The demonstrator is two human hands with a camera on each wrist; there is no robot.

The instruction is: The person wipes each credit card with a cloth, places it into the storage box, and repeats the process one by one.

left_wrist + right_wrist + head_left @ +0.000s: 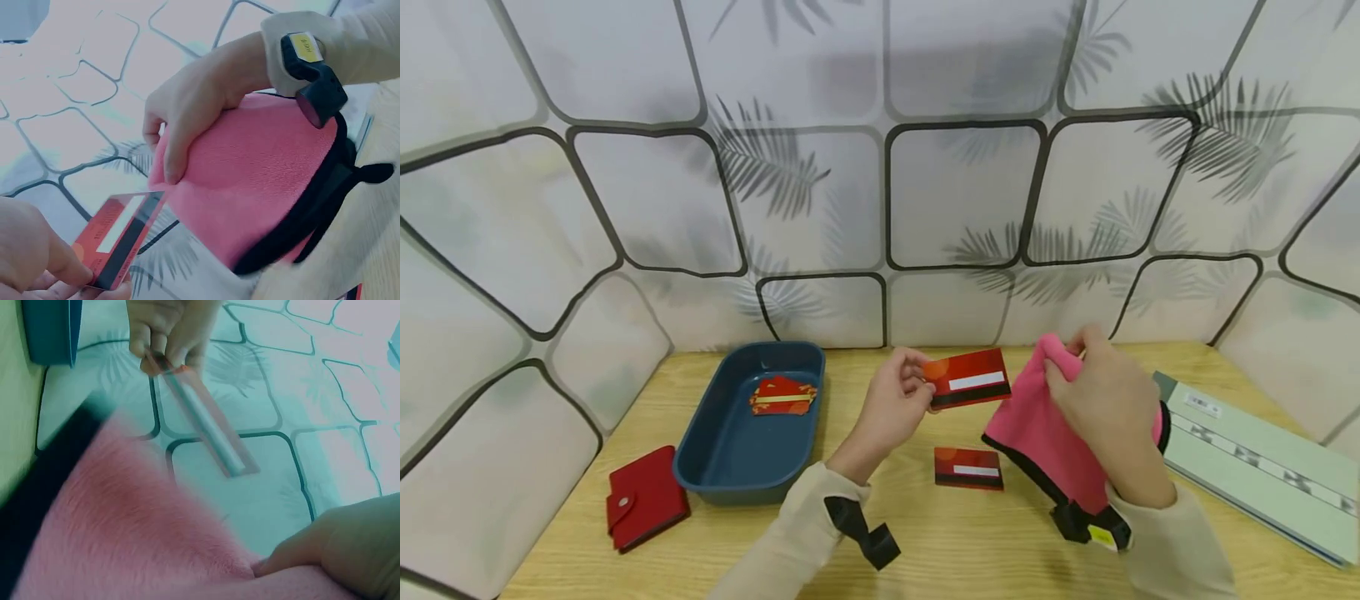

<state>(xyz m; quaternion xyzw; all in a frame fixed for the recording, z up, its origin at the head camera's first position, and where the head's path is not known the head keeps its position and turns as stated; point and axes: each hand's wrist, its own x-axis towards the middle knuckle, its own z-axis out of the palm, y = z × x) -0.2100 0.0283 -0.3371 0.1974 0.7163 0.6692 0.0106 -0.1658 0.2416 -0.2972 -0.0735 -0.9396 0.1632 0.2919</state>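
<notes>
My left hand (897,396) pinches a red card (967,377) by its left end; the card has a white strip and a black band along it. To the right, my right hand (1105,400) grips the upper edge of a pink fleecy cloth pouch (1060,433) with black trim, holding it up over the table. In the left wrist view the pink pouch (256,169) hangs from the right hand's fingers, its black-edged side lower, and the card's end is close to it. A second red card (967,468) lies flat on the table below both hands.
At the left stands a blue tray (741,497) with several red and gold pieces (782,396) inside. A red snap wallet (647,497) lies beside it. At the right is a pale green box (1262,467). A patterned fabric wall (962,200) rises behind the wooden table (895,533).
</notes>
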